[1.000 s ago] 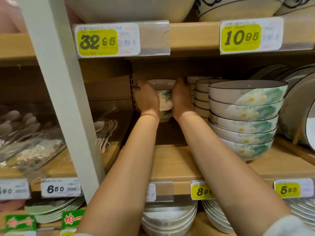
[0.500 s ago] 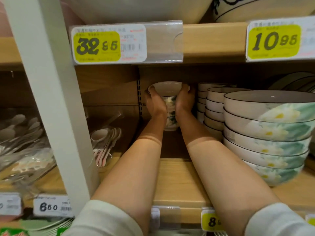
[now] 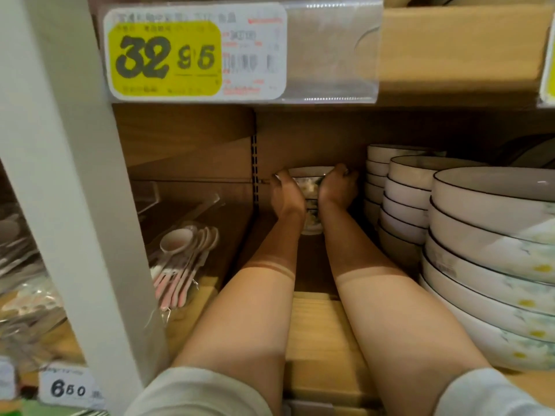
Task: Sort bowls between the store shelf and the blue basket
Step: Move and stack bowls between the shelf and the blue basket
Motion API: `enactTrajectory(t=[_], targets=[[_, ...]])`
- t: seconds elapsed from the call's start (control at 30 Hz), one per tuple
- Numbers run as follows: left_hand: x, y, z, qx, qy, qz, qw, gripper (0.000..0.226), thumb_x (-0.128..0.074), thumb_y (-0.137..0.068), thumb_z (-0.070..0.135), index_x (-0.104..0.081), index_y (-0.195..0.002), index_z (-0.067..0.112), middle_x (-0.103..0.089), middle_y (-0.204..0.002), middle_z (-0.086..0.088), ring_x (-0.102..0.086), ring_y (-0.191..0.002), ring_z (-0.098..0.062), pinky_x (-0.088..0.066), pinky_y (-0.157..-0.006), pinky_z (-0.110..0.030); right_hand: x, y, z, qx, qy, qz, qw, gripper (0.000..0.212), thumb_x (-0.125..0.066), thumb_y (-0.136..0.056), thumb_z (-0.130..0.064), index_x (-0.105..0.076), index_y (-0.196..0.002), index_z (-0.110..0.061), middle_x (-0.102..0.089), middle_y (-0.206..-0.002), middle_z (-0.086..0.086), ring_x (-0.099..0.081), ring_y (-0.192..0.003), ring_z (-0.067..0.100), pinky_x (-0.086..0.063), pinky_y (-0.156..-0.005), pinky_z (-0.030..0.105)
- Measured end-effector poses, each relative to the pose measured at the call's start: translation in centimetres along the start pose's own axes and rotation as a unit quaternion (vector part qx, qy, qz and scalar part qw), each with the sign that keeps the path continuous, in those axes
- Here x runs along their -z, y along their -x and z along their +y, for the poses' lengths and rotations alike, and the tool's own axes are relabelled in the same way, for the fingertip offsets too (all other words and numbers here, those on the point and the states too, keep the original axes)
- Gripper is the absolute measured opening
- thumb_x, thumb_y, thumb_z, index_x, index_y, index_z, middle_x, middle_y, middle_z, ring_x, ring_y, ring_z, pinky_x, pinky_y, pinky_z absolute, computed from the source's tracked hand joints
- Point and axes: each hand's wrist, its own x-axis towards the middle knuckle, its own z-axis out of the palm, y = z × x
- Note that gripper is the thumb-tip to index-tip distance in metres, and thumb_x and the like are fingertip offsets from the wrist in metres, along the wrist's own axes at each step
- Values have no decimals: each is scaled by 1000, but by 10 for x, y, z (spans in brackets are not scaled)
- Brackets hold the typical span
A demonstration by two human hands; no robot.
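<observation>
Bowls [image 3: 311,189] in a small stack sit far back on the shelf [image 3: 318,325]. The left hand [image 3: 285,195] and right hand [image 3: 338,189] hold the stack from each side, fingers curled round it. Big flower bowls [image 3: 492,235] stand to the right, spoons [image 3: 183,259] to the left. A yellow tag [image 3: 168,55] above reads "32 95". A white tag [image 3: 67,388] below reads "650".
</observation>
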Motion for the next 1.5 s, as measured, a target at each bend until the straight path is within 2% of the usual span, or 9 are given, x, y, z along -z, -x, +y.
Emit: enactTrajectory(t=[0.2,0.53,0.7,0.97,1.1,1.23,1.3,1.4,1.5], targets=[[1,1,-5,-21,-20,-4,1000,50,-32,-100,42,-42,-145,20,-47,-144,-9,-44,-130,-28,-33,-110,-42,3,-3,5,-1,22,-10,1000,41,-31,-103,-24,-52,-131,-2,-54,-135,21,-51,-121,36,-39,-91,35],[9,30,2,52,18,-10,998,47,-32,-99,40,-53,-134,16,-57,-130,-10,-55,-112,-25,-44,-97,-38,12,17,-4,5,47,-32,998,44,-27,-106,-28,-44,-141,-7,-50,-141,17,-49,-127,34,-40,-97,35],[14,43,11,83,62,-15,994,48,-31,-100,39,-49,-137,14,-51,-130,-9,-50,-114,-26,-38,-90,-33,24,35,-8,-7,65,-62,996,48,-23,-106,-34,-42,-142,-8,-47,-144,16,-46,-130,32,-37,-101,34],[25,77,28,92,137,-45,985,48,-33,-99,41,-51,-137,19,-54,-136,-11,-52,-122,-29,-40,-107,-46,55,75,-22,-31,62,-150,986,49,-25,-105,-39,-52,-132,-9,-56,-133,16,-55,-118,31,-43,-103,42],[39,99,43,116,106,-81,984,51,-31,-97,43,-54,-133,15,-60,-127,-13,-57,-113,-32,-47,-99,-45,85,97,-34,-71,19,-190,979,44,-32,-103,-42,-56,-126,-14,-60,-110,4,-58,-89,18,-46,-72,27],[61,133,66,111,34,-80,990,40,-32,-103,30,-56,-127,9,-60,-117,-9,-58,-100,-25,-45,-61,-35,116,120,-56,-89,33,-217,972,35,-34,-103,-38,-57,-116,-15,-62,-117,11,-58,-90,23,-49,-75,32],[72,159,75,118,31,-81,989,40,-30,-104,30,-56,-127,11,-61,-115,-6,-59,-99,-21,-42,-57,-31,131,136,-66,-120,11,-224,967,34,-38,-101,-39,-55,-119,-16,-62,-118,11,-58,-89,23,-48,-68,31],[94,205,78,53,36,-64,996,33,-30,-103,31,-61,-105,20,-67,-102,-2,-61,-96,-18,-49,-73,-33,156,161,-70,-144,-19,-237,961,39,-38,-101,-34,-49,-130,-10,-59,-126,11,-56,-111,26,-48,-96,37],[119,246,81,11,2,-71,997,40,-30,-102,32,-65,-107,16,-69,-110,-4,-61,-111,-20,-47,-97,-39,187,185,-69,-116,-45,-274,954,39,-39,-100,-35,-59,-126,-14,-61,-127,6,-55,-117,21,-41,-105,38]])
